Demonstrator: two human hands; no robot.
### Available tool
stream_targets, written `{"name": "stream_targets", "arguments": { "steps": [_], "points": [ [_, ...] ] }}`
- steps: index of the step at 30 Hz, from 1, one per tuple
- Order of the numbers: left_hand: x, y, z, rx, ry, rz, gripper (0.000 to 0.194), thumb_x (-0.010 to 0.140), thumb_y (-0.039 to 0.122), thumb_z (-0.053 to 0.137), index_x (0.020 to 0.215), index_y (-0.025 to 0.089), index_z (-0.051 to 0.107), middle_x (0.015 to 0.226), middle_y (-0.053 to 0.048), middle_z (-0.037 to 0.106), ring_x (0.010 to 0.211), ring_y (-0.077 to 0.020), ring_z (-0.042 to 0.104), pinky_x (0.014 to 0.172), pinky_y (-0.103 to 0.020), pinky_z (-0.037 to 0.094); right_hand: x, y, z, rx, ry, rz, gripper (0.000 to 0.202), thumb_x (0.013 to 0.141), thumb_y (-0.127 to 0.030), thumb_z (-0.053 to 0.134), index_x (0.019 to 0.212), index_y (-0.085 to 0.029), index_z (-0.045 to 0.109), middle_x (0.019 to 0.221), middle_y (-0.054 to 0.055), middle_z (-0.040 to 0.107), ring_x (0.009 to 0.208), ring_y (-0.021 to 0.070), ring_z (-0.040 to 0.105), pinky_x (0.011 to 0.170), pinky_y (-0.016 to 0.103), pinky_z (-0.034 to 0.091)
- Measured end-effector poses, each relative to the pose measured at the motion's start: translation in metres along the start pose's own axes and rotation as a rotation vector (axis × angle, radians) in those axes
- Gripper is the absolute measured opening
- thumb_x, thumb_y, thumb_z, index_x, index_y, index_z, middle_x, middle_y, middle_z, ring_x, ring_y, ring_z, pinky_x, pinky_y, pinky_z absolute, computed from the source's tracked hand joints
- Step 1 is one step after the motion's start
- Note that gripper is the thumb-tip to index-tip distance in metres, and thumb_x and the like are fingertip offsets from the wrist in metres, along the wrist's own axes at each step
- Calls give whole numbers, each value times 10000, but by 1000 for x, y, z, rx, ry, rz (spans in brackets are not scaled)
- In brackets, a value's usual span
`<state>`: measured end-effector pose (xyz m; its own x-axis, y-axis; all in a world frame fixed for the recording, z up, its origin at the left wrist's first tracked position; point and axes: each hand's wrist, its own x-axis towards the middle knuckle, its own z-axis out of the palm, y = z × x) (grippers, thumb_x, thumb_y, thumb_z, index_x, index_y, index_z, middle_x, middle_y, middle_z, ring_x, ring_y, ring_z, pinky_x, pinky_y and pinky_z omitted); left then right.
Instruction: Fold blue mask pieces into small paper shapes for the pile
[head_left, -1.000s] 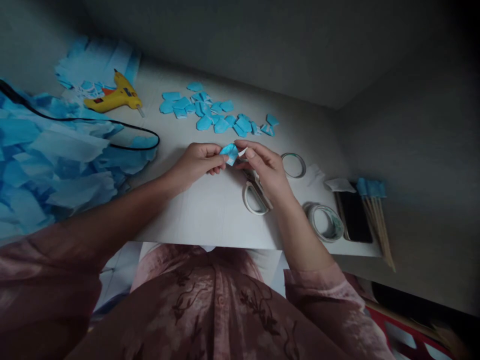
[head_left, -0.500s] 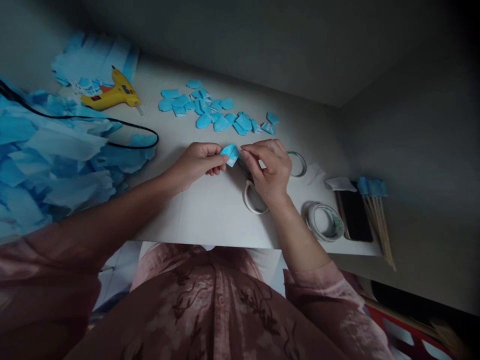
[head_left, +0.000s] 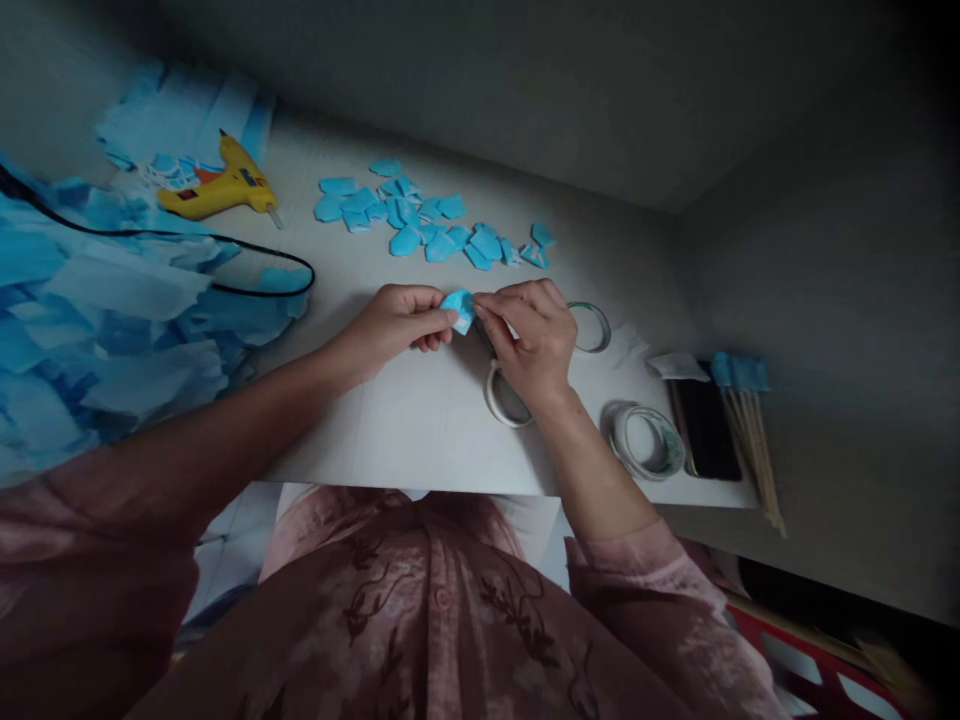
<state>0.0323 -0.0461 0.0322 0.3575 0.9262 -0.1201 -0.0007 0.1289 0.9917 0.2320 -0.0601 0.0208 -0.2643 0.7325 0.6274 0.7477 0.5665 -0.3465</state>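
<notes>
My left hand [head_left: 401, 322] pinches a small folded piece of blue fabric [head_left: 456, 308] between thumb and fingers, above the white table. At the right edge of that piece, my right hand [head_left: 531, 325] has its thumb and forefinger pressed together. Whatever those fingertips grip is too small to make out. Partly hidden under my right hand lies a white-rimmed ring [head_left: 491, 402]. Beyond both hands, several similar blue fabric pieces [head_left: 406, 241] are scattered on the table [head_left: 405, 430].
To the left are a heap of blue and white fabric scraps [head_left: 142, 380], a yellow glue gun [head_left: 244, 185] with a black cord, and stacked blue sheets [head_left: 187, 110]. On the right lie tape rolls [head_left: 615, 440], a thin ring [head_left: 606, 328], a phone [head_left: 709, 430] and blue-topped sticks [head_left: 754, 450].
My right hand has moved slightly left, bringing its pinched fingertips to the edge of the blue fabric piece. My left hand stays in place, still holding the piece.
</notes>
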Motion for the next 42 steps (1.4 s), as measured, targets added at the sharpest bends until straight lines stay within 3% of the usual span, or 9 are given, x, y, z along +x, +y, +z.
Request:
{"name": "stream_targets", "arguments": {
  "steps": [11,16,23,27,32,38,42],
  "points": [
    [3,-4,-4,-89,-28,-32,195,815,265,759,669,154,693,650,-30,670,581,-100,559,590,-257,416,1,-1,2,34,-22,-18,335,1062,-421,545,1019,-247,828,885,66,764,890,202,675,832,362,516],
    [3,-5,-3,-112,-22,-22,199,808,262,760,651,152,703,650,-36,674,587,-102,556,596,-267,408,2,1,0,83,-40,-93,312,1065,-365,547,1013,-220,817,879,66,775,876,195,681,837,358,518],
    [6,-8,-4,-152,14,-27,195,797,281,771,663,155,703,666,-43,687,584,-102,547,588,-269,412,3,-1,-5,165,-98,-134,316,1059,-353,536,1119,-200,806,966,80,786,937,204,685,885,370,524],
    [7,-9,-6,-109,7,-6,218,812,302,764,673,151,691,659,-35,674,583,-99,557,579,-255,411,4,-3,-4,332,-95,35,378,1080,-417,481,1118,-216,799,927,54,767,926,190,690,913,371,540],
    [3,-3,-3,23,-9,24,244,865,284,715,671,150,653,645,-7,645,577,-79,537,579,-224,416,4,3,0,658,-92,382,501,1023,-635,510,1343,-285,670,1000,26,736,924,179,693,797,329,596],
    [1,-1,0,70,-7,65,237,884,250,671,673,154,623,637,6,628,580,-74,525,582,-212,423,3,3,6,755,-223,410,635,881,-653,724,1395,-294,626,981,18,690,871,171,637,736,308,578],
    [2,-4,-1,83,-38,87,221,863,267,688,686,156,616,636,15,620,578,-71,525,580,-207,426,3,2,9,705,-219,396,628,889,-619,727,1411,-288,613,945,10,672,799,160,590,715,311,560]
  ]
}}
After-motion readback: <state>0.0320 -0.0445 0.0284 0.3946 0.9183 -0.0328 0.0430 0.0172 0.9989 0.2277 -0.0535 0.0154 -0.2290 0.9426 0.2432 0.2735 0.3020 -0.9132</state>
